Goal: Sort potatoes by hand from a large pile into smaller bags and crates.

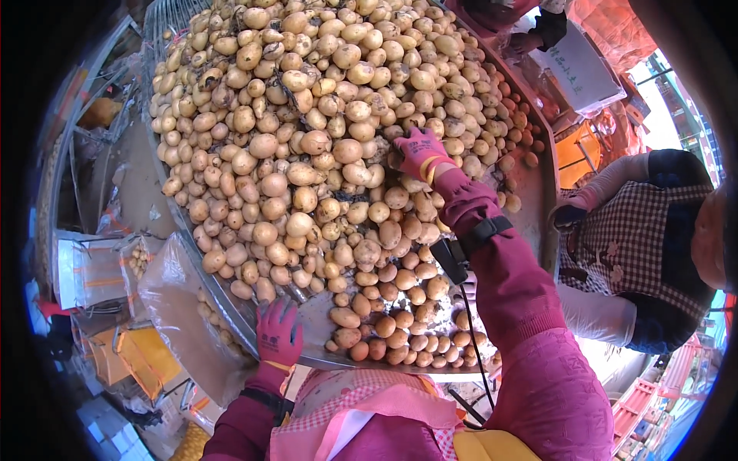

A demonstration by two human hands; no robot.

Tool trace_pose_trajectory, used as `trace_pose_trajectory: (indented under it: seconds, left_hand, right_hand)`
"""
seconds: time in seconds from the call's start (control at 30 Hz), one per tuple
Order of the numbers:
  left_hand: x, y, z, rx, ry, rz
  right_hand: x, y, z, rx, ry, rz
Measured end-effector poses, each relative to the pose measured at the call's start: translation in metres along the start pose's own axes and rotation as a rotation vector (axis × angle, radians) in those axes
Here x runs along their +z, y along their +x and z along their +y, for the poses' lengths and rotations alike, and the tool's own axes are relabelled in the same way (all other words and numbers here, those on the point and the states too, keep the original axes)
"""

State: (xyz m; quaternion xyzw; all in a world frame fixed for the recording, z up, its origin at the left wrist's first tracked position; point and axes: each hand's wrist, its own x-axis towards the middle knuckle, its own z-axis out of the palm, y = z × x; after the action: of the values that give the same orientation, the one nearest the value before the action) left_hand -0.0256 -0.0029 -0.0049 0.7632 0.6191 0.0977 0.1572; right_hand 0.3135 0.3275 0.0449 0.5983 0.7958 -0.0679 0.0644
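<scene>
Hands in pink gloves (274, 349), 2 of them, are well apart. The right hand (421, 152) reaches far out into a big heap of potatoes (307, 177) on the metal table (534, 192). Its fingers bend down and their tips are hidden, so I can't tell if it has hold of a potato. Potatoes sit all around it. The left hand (279, 334) is close to the person's tummy, at the near edge of the table. Its fingers are a bit spread, it looks empty, and the heap starts just past its fingertips. More potatoes lie between the left hand and the right sleeve (515, 269), near the pink apron (377, 399). On the person's right, near the table, is somebody else in a brown checked apron (607, 238).
</scene>
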Motion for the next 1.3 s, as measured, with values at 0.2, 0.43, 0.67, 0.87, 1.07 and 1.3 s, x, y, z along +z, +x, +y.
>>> trace_pose_trajectory:
  seconds: [0.2,0.43,0.67,0.87,1.07,1.3]
  left_hand:
    - [0.003,-0.001,0.0,0.015,0.028,0.021]
    - [0.005,-0.001,0.0,-0.012,0.028,0.013]
    - [0.005,0.0,0.004,-0.045,0.065,-0.029]
    - [0.009,-0.003,0.0,-0.019,0.054,0.003]
    - [0.014,-0.007,-0.004,0.0,0.105,-0.017]
    - [0.012,-0.006,-0.002,0.019,0.071,0.027]
  right_hand:
    - [-0.019,-0.065,0.011,-0.084,-0.247,-0.377]
    - [0.02,0.013,0.002,-0.22,1.374,0.107]
    - [0.015,0.043,-0.051,0.064,0.972,-0.016]
    - [0.012,0.01,-0.095,-0.006,0.494,0.071]
    - [0.023,-0.071,-0.135,-0.243,0.436,0.003]
    - [0.059,-0.177,-0.115,-0.343,0.426,0.104]
